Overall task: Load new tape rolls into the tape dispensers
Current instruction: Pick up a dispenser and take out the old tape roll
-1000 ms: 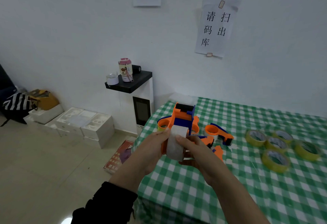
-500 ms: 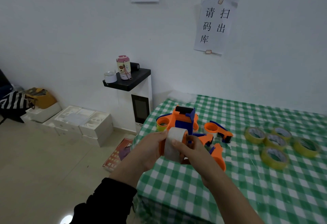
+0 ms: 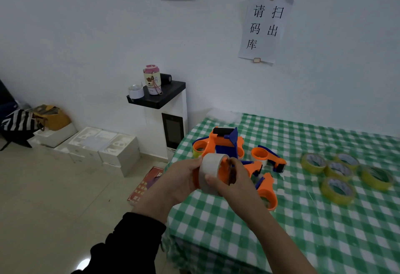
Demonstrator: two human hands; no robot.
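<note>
The desk (image 3: 303,226), draped in a green-and-white checked cloth, carried a heap of orange-and-blue plastic tape dispensers (image 3: 225,143) and, well apart to the right, yellow tape rolls (image 3: 337,189). Above its near-left corner both hands held an orange dispenser (image 3: 224,170) with a pale, whitish tape roll (image 3: 211,170) on it. The left hand (image 3: 181,181) gripped the left side; the right hand (image 3: 232,183) clasped the roll, thumb across its face. The roll's axis seemed to run left-right, band facing the wearer. Pushed askew, it might jam or slip off.
</note>
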